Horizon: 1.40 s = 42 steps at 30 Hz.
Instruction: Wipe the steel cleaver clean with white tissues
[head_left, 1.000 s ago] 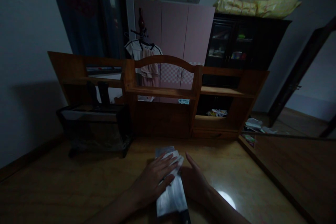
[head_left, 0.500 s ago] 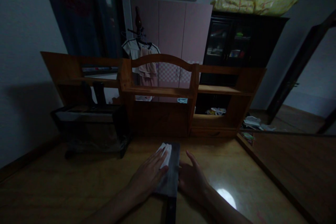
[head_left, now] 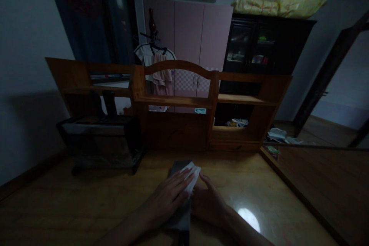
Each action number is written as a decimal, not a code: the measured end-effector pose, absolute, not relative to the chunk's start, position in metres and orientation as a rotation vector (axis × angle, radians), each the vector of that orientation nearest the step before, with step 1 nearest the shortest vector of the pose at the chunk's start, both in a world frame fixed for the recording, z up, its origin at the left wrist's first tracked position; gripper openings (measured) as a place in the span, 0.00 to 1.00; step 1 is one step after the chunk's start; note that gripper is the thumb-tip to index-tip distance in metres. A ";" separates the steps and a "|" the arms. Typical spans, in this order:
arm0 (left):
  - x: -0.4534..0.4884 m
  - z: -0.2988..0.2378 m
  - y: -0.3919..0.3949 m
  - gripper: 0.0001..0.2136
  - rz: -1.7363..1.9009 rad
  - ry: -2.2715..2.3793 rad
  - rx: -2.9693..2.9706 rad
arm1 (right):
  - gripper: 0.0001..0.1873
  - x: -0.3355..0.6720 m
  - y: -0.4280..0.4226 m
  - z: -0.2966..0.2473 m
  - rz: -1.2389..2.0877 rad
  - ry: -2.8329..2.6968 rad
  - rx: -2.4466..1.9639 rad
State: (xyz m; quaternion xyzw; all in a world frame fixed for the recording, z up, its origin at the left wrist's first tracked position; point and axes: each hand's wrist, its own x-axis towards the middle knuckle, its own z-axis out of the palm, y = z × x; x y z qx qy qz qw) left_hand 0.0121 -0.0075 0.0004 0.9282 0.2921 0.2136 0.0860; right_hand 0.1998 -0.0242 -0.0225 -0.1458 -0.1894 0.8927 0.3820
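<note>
A flat grey metal blade (head_left: pixel 176 167), like a cleaver's, lies on the wooden desk (head_left: pixel 86 207) with its dark handle toward me at the bottom edge. A white tissue (head_left: pixel 192 172) lies on the blade. My left hand (head_left: pixel 168 200) rests flat on the tissue and blade, fingers stretched out and pressing down. My right hand (head_left: pixel 209 201) lies flat on the desk against the blade's right side, its fingers pointing toward the tissue. Most of the blade is hidden under my hands.
A wooden shelf unit (head_left: pixel 178 100) stands along the back of the desk. A black mesh organiser (head_left: pixel 100 142) sits at the back left. A lamp's reflection (head_left: pixel 248 219) shines on the desk right of my hands. The desk's right edge (head_left: pixel 288 184) runs diagonally.
My left hand has slid the tissue along the blade, away and then back a little. My right hand has closed in against the blade. The blade now looks narrower and more covered.
</note>
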 end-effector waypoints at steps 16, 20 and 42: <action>0.002 -0.017 0.009 0.23 0.823 1.197 2.633 | 0.23 0.207 -0.020 0.001 1.987 -0.606 -0.427; 0.009 0.000 -0.009 0.25 0.671 0.942 2.795 | 0.24 0.206 -0.019 -0.004 1.992 -0.565 -0.406; 0.006 -0.010 0.000 0.24 0.684 1.045 2.878 | 0.22 0.206 -0.014 -0.015 2.049 -0.466 -0.339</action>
